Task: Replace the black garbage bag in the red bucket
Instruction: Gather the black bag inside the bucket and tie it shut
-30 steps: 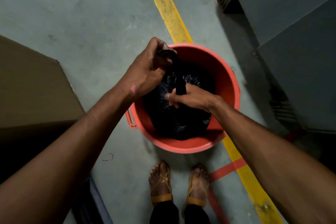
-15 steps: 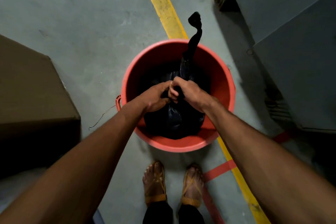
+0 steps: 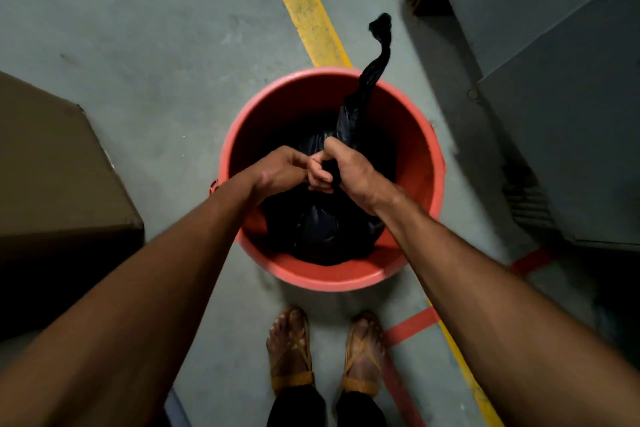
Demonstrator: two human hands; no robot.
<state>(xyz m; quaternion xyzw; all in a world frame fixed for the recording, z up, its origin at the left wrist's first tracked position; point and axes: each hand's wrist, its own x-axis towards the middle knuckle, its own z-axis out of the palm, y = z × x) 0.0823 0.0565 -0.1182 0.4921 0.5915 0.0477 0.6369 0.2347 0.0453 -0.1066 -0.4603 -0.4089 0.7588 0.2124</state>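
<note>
Both hands are down inside the red bucket (image 3: 420, 163) now, working the neck of the black garbage bag (image 3: 322, 232). The right hand (image 3: 349, 172) is fisted round the gathered neck, fingers curled tight on the plastic, with the twisted tail (image 3: 375, 69) standing up out of its top and leaning away over the far rim. The left hand (image 3: 280, 172) is right up against it, fingers curled in at the same spot; it looks to be pinching the plastic at the knot, though the fingertips are hidden behind the right hand.

This reads as the tie-off, early in the job. To do it well: keep the right fist low, close to the bulging load, so no slack opens beneath the knot. Feed the tail through the loop and pull it snug before lifting, or the bag may gape on the way out.

The full bag sits in the bucket's bottom, directly below both hands, bulging toward the near wall. The bucket stands on the concrete floor (image 3: 156, 45), just ahead of the sandalled feet (image 3: 289, 350).
</note>
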